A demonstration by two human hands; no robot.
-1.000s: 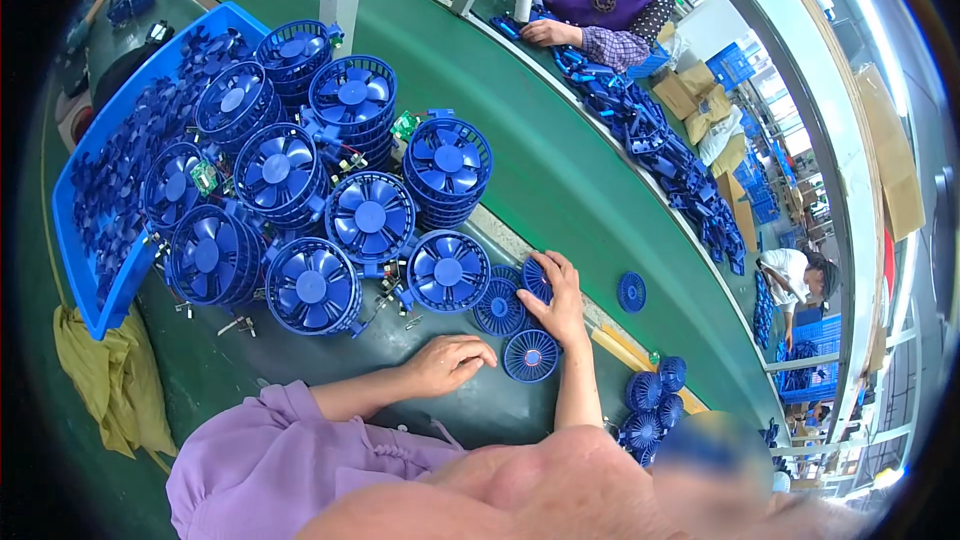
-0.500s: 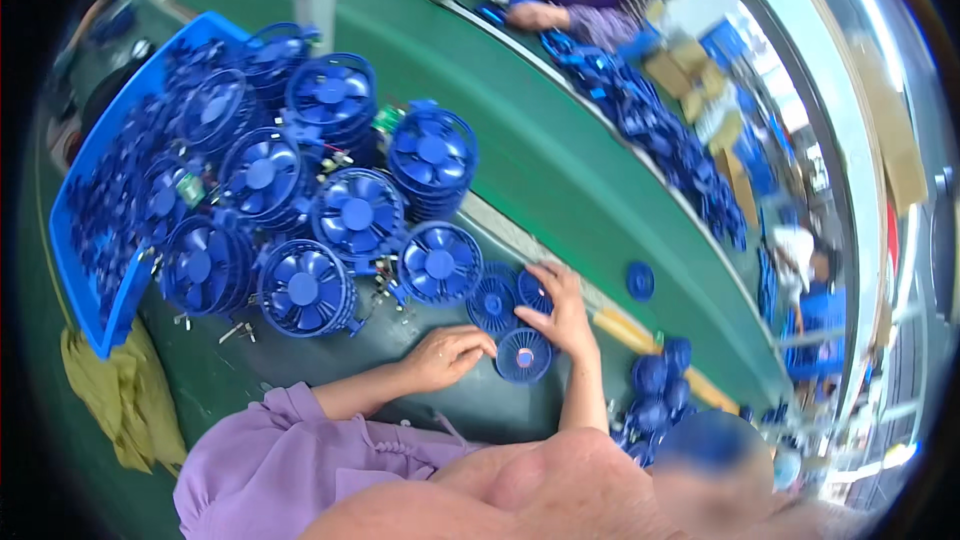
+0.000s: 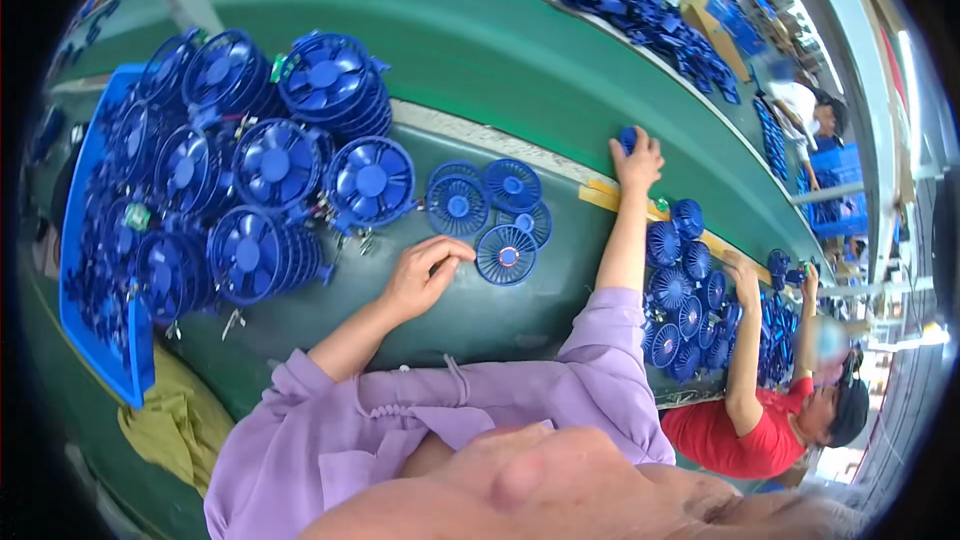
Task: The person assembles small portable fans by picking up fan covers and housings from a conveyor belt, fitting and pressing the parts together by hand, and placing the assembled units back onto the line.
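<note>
My right hand reaches over the far table edge onto the green belt, its fingers around a small blue fan grille. Loosely bent, with the thumb apart, my left hand rests on the table holding nothing. Its fingertips are at the rim of a round blue grille with a pale centre mark. Behind that one lie other blue grilles, among them one with a solid hub and another at the back; a further one is partly covered.
Stacks of blue fan housings with blades stand left, beside a full blue bin. The green conveyor belt runs behind. At right, more grilles are piled near a co-worker in a red shirt. Yellow-green cloth hangs lower left.
My right hand has left the grilles on the table and moved out to the one on the belt. My left hand stays near the marked grille. The view has turned; a red-shirted co-worker now shows.
</note>
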